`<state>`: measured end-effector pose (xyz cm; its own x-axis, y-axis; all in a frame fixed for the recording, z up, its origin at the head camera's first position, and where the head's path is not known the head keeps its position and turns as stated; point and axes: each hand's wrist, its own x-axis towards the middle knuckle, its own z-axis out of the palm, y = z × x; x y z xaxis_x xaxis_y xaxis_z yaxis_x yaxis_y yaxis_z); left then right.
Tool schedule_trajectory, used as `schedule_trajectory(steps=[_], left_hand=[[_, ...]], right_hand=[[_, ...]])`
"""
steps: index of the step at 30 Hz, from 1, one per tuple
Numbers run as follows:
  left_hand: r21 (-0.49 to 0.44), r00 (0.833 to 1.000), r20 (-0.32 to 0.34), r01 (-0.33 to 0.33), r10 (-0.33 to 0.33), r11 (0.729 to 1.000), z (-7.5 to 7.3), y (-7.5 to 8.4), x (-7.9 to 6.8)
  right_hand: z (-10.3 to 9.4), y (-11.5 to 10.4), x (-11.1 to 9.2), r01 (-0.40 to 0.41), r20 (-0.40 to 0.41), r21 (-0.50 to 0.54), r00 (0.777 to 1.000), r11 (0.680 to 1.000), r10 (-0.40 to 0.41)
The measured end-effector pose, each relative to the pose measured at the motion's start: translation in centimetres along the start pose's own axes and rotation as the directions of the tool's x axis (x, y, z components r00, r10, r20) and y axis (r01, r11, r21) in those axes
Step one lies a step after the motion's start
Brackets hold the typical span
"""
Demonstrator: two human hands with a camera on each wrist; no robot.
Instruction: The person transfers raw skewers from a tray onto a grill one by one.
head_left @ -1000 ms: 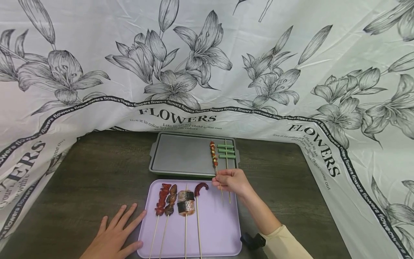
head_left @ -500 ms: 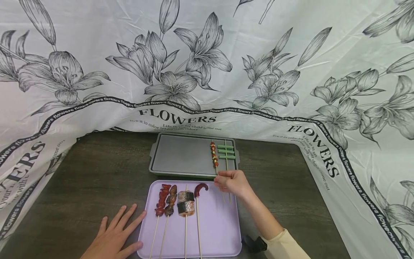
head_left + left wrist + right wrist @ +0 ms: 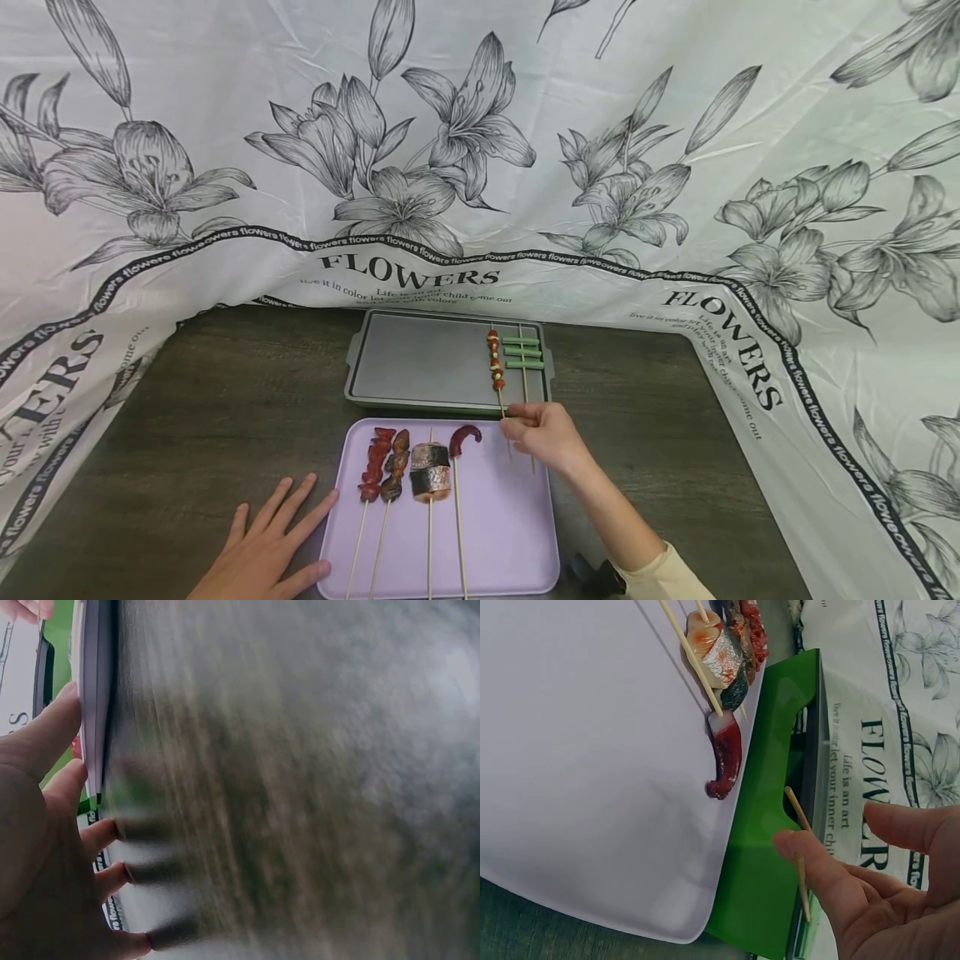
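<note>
Laying the slim red-and-yellow skewer (image 3: pixel 496 361) on the flat grey griddle (image 3: pixel 427 354) looks nearly done; right hand's (image 3: pixel 551 437) fingers parted, left hand's (image 3: pixel 258 543) spread; next, withdraw.

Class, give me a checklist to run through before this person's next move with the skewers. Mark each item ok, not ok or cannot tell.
1. Red-and-yellow skewer has its food on the gray plate: ok.
2. Green skewer has its food on that plate too: ok, just right of the red-and-yellow one.
3. Right hand clear of the stick: cannot tell; thumb and forefinger look apart, but the fingertips are right beside it.
4. Left hand at the purple tray: ok, thumb and forefinger at its left edge.
5. Purple tray unloaded: not ok; four skewers lie there.
6. Gray plate hot: cannot tell.
</note>
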<state>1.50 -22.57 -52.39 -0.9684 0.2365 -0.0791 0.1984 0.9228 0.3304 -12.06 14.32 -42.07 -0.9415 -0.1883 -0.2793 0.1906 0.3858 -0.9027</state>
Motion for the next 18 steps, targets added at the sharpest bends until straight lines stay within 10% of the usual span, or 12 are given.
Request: schedule_trajectory(steps=[18], left_hand=[[-0.015,1.0,0.004,-0.001,0.001,1.0,-0.2,0.1,-0.1]], right_hand=[[-2.3,-1.0,-4.4,0.003,0.007,0.089,1.0,0.996,-0.004]])
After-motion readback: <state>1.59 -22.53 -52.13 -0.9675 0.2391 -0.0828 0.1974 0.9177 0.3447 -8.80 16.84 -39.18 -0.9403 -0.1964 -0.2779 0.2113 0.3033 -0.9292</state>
